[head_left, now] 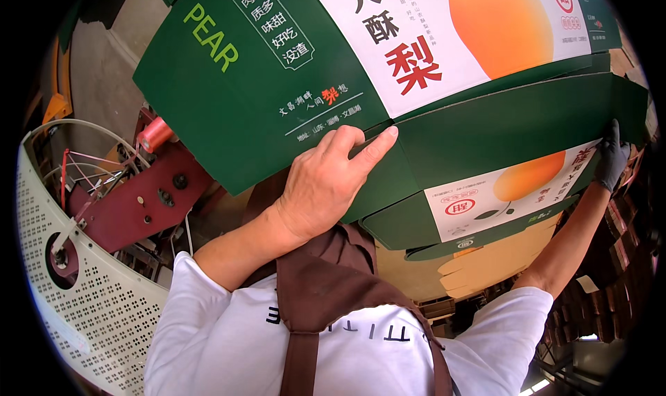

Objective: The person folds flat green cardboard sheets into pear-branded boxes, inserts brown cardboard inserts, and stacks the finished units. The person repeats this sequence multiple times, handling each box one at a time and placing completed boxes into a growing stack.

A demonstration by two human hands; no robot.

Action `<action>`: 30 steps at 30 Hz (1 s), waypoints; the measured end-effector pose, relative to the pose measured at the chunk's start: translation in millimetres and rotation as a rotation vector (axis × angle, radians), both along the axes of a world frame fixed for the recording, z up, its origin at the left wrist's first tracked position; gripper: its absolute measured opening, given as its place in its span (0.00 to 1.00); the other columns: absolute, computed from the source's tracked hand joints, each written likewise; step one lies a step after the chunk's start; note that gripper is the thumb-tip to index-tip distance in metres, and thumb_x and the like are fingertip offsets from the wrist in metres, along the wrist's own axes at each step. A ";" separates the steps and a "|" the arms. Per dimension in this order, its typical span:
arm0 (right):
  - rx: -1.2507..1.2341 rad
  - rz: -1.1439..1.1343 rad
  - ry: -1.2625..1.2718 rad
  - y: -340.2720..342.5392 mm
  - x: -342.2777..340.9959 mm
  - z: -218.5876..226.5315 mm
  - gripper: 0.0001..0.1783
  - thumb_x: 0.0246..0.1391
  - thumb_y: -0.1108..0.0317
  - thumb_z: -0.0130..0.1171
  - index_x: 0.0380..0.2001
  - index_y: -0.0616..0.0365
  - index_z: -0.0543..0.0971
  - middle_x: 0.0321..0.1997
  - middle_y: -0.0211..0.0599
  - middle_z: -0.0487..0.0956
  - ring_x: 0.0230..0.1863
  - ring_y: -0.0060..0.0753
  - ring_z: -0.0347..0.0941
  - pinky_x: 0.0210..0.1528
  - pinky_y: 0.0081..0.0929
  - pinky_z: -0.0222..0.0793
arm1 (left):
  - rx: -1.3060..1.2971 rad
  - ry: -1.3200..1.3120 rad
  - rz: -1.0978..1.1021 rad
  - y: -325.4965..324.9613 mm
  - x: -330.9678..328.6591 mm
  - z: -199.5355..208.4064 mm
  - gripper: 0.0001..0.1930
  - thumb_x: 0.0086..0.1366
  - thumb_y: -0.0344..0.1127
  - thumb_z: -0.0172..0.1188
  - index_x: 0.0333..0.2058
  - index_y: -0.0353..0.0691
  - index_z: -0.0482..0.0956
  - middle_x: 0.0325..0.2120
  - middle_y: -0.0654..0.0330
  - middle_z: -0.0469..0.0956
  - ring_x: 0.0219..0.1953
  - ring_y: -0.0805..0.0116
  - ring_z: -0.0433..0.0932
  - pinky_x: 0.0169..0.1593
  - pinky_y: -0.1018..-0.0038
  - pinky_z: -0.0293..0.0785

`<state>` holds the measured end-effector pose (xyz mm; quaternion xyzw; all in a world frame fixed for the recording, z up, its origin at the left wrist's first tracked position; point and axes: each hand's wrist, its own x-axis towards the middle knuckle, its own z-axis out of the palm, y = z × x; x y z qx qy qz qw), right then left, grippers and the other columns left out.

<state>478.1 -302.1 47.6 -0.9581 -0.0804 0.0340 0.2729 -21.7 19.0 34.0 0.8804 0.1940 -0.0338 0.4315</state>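
Note:
A large dark green pear carton (208, 118), partly flattened, spreads across the top and right of the view, with a white panel and yellow pear pictures on it. My bare left hand (325, 177) has its fingers curled over the carton's near edge, its index finger lying along the crease between two panels. On the far right, my right hand (612, 161), in a dark glove, grips the end of the lower side panel (485, 129). Most of its fingers are hidden by the board.
On the left stand a white perforated metal guard (114, 326) and a maroon machine part (149, 195) with a red spool (155, 133). Tan cardboard (479, 264) shows below the carton. Dark brown stacked boards (603, 271) are at the right.

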 end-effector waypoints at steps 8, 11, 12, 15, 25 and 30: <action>-0.128 0.078 0.039 -14.0 13.5 0.6 0.18 0.63 0.67 0.57 0.54 0.60 0.77 0.37 0.28 0.72 0.30 0.16 0.66 0.31 0.15 0.65 | 0.024 0.005 -0.003 -0.9 1.8 -5.4 0.28 0.54 0.23 0.64 0.56 0.50 0.77 0.33 0.59 0.68 0.30 0.62 0.75 0.28 0.67 0.76; -0.138 0.166 0.041 -25.3 20.5 -1.8 0.19 0.64 0.71 0.53 0.58 0.54 0.76 0.41 0.29 0.71 0.32 0.16 0.66 0.32 0.15 0.66 | 0.003 0.021 -0.004 -0.2 2.2 -4.3 0.28 0.54 0.23 0.64 0.56 0.50 0.77 0.33 0.59 0.68 0.30 0.62 0.75 0.28 0.67 0.76; -0.127 0.166 0.050 -27.6 22.1 -2.6 0.20 0.64 0.72 0.52 0.59 0.51 0.76 0.43 0.29 0.71 0.33 0.16 0.66 0.33 0.15 0.65 | 0.000 0.017 -0.003 0.2 2.4 -4.1 0.29 0.54 0.23 0.64 0.56 0.50 0.77 0.33 0.59 0.69 0.30 0.62 0.75 0.28 0.67 0.76; -0.155 0.183 0.051 -39.5 28.7 -3.3 0.23 0.63 0.74 0.51 0.60 0.46 0.75 0.46 0.31 0.69 0.34 0.16 0.67 0.33 0.15 0.66 | -0.017 0.009 -0.006 2.1 3.3 -4.2 0.29 0.54 0.23 0.64 0.56 0.50 0.77 0.32 0.59 0.69 0.29 0.62 0.75 0.28 0.68 0.76; -0.035 0.174 0.051 -16.3 18.1 -4.6 0.18 0.57 0.64 0.64 0.47 0.64 0.77 0.35 0.28 0.75 0.27 0.14 0.67 0.28 0.12 0.63 | -0.047 0.004 -0.006 5.3 5.5 -2.7 0.28 0.54 0.23 0.64 0.55 0.47 0.77 0.31 0.60 0.68 0.28 0.64 0.75 0.26 0.69 0.76; 0.055 -0.014 0.116 -9.6 12.4 -10.4 0.17 0.61 0.66 0.59 0.50 0.64 0.77 0.38 0.28 0.74 0.32 0.14 0.69 0.30 0.12 0.64 | -0.058 0.021 -0.013 7.3 7.4 -1.1 0.26 0.54 0.23 0.64 0.54 0.46 0.77 0.31 0.60 0.68 0.27 0.65 0.75 0.26 0.69 0.76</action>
